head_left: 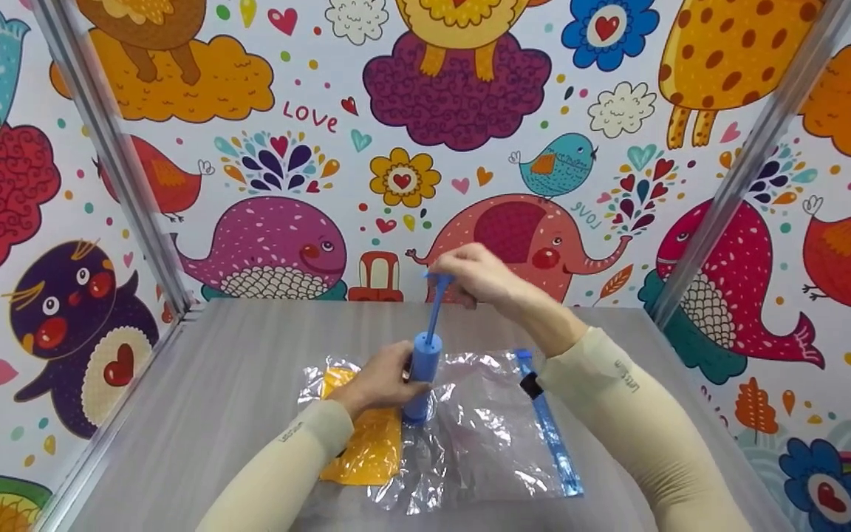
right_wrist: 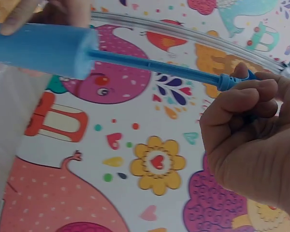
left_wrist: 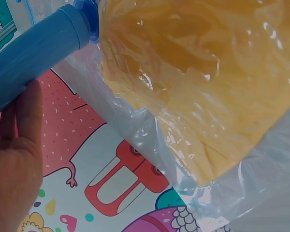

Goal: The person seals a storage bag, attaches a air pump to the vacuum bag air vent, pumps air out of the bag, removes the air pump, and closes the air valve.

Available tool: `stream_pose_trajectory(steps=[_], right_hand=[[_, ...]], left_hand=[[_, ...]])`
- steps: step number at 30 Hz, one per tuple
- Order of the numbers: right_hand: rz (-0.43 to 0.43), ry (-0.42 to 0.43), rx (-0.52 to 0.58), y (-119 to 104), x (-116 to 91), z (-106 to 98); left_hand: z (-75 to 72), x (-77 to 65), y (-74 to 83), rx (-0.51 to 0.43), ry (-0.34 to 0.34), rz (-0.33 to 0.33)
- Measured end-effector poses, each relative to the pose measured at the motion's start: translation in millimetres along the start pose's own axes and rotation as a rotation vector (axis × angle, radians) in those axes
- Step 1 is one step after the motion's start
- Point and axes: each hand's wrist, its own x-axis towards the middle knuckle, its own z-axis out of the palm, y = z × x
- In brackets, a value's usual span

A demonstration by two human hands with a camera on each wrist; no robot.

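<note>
A blue hand pump (head_left: 423,373) stands upright on a clear plastic vacuum bag (head_left: 488,421). My left hand (head_left: 383,377) grips the pump's barrel, thumb and fingers round it. With curled fingers my right hand (head_left: 481,275) holds the pump's handle, and the thin rod (right_wrist: 154,65) is drawn far out of the barrel. Inside the bag's left part lies folded orange-yellow cloth (head_left: 366,451). In the left wrist view the pump's lower end meets a blue round valve (left_wrist: 89,19) on the bag, beside the cloth.
A blue zip strip (head_left: 555,443) runs along the bag's right edge, with a black clip (head_left: 531,383) near its upper end. The bag lies on a grey wood-grain table (head_left: 233,384). Panels with cartoon animals (head_left: 278,244) and metal posts (head_left: 111,148) enclose the table's back and sides.
</note>
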Motion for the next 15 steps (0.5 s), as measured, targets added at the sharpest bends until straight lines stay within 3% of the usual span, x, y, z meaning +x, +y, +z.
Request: stream_pose_trajectory(steps=[4,7,15], right_hand=[[-0.062,0.083,0.073,-19,-5,-12],[-0.083,0.100,0.109,-25,-6,-14],[-0.123,0.016,0.015,-27,-5,-14]], left_hand=[[-0.7,2.1,1.1,0.020,0.002,0.021],[-0.5,2.1,0.0,0.040,0.005,0.015],[0.5,2.3,-3.3,0.026,0.008,-0.009]])
